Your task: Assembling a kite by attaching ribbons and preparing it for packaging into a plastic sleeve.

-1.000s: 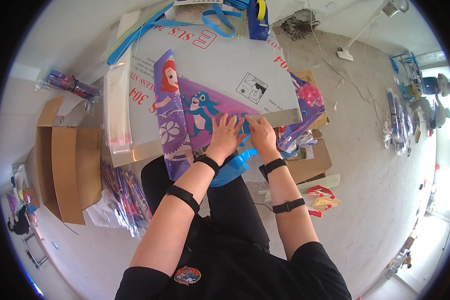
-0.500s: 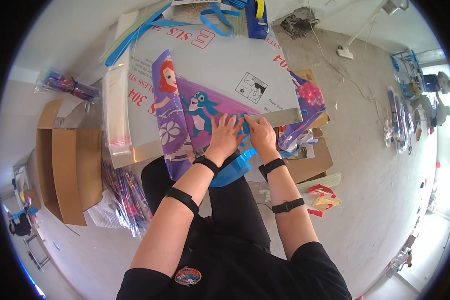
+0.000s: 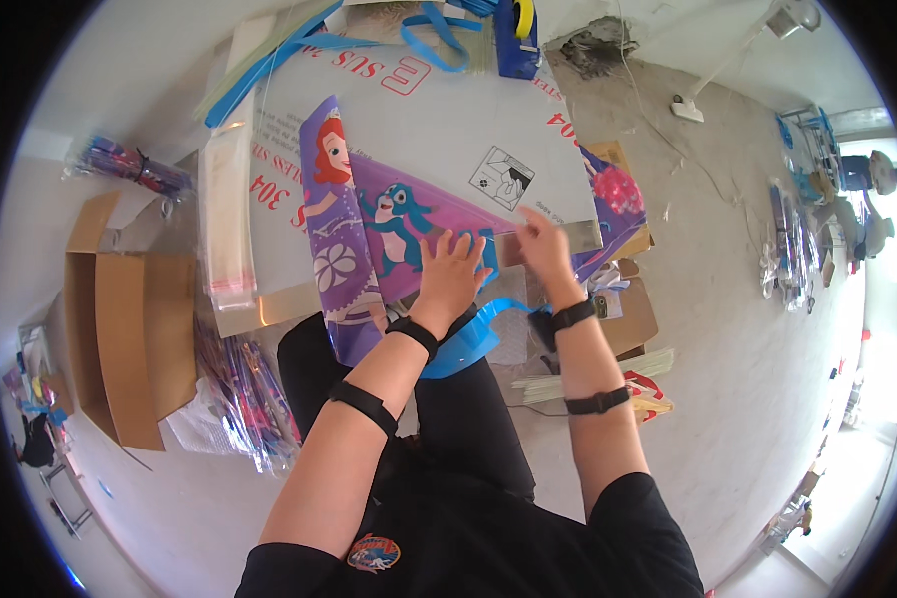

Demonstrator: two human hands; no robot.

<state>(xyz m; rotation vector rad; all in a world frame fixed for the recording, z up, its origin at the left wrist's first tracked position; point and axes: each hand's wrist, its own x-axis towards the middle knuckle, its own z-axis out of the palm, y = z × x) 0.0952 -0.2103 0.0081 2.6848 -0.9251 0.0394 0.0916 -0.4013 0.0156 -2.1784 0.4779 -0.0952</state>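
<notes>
A folded purple printed plastic sheet (image 3: 395, 224) with cartoon figures lies on the grey-white table board (image 3: 409, 125), its left part overhanging the near edge. My left hand (image 3: 450, 274) rests flat on the sheet's right part, fingers spread. To the right, my right hand (image 3: 546, 252) is apart from the sheet, over the table's near edge. Its fingers look bent but are smeared by motion, so I cannot make out whether anything is in them. A shiny blue plastic strip (image 3: 465, 346) hangs below the near edge, above my lap.
A blue tape dispenser (image 3: 517, 45) and blue strips (image 3: 437, 38) lie at the table's far side. Clear plastic sleeves (image 3: 231, 219) lie along its left edge. An open cardboard box (image 3: 130, 339) stands at left, beside wrapped bundles (image 3: 249, 394). Another purple printed piece (image 3: 613, 194) is at right.
My right hand has come off the sheet's right end and moved to the right, away from the left hand. The left hand stays flat on the sheet.
</notes>
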